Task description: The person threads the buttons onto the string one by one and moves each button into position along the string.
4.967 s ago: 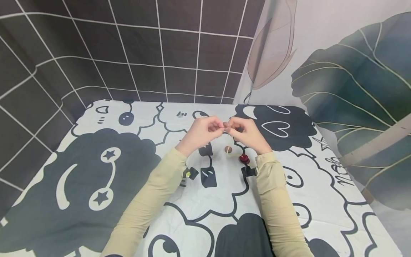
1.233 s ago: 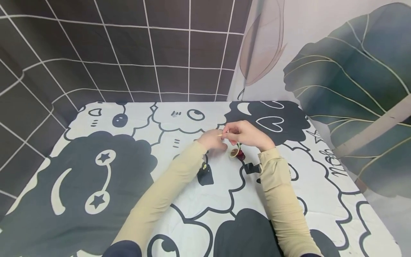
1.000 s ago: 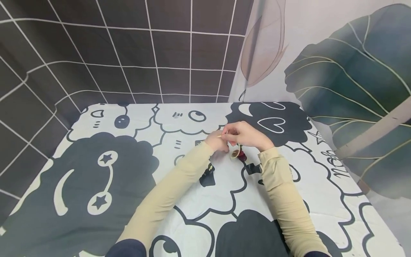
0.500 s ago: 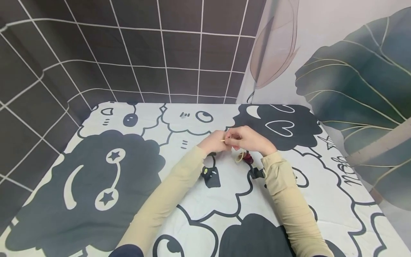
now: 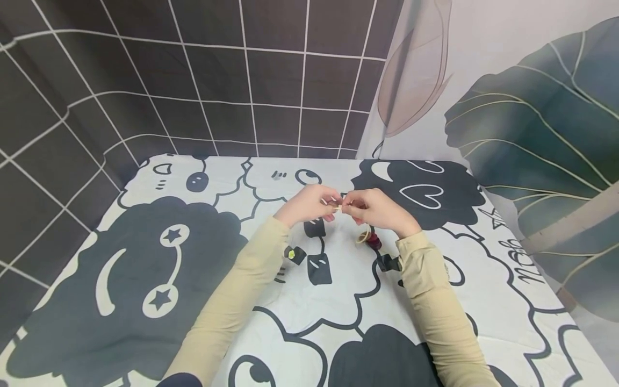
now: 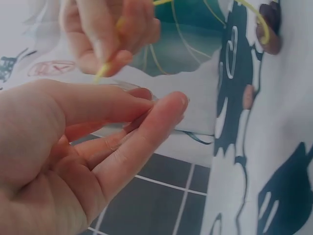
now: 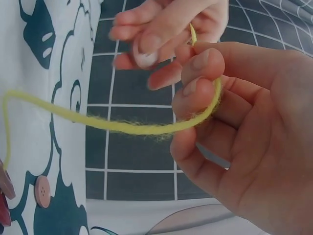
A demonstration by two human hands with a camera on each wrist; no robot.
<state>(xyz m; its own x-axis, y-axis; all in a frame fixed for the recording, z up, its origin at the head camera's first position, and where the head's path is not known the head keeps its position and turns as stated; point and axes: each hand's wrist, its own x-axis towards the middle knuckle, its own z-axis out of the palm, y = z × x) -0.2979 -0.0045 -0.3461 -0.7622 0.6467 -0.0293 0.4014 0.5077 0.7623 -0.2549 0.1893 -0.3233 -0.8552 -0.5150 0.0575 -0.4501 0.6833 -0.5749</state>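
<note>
My left hand point(image 5: 311, 204) pinches a small pinkish-brown button point(image 6: 141, 92) between thumb and fingers, which partly hide it. Close beside it, my right hand point(image 5: 379, 210) pinches a yellow yarn point(image 7: 132, 128) near its end. The short yarn tip point(image 7: 193, 34) sticks out past the right fingertips towards the left hand. From the right hand the yarn hangs down in a curve to several dark red buttons point(image 5: 374, 241) on the cloth. A pink button point(image 7: 42, 191) stands out beside them in the right wrist view.
A white cloth point(image 5: 333, 306) with black cartoon prints covers the surface. Behind it hangs a dark curtain point(image 5: 271, 75) with a white grid, and a leaf-patterned cloth point(image 5: 532, 118) is at the right. Small black devices point(image 5: 388, 262) sit at both wrists.
Half a second ago the hands were pressed together with the left turned inwards. The left hand has since turned back and drawn slightly left from the yarn end; the right hand has barely moved.
</note>
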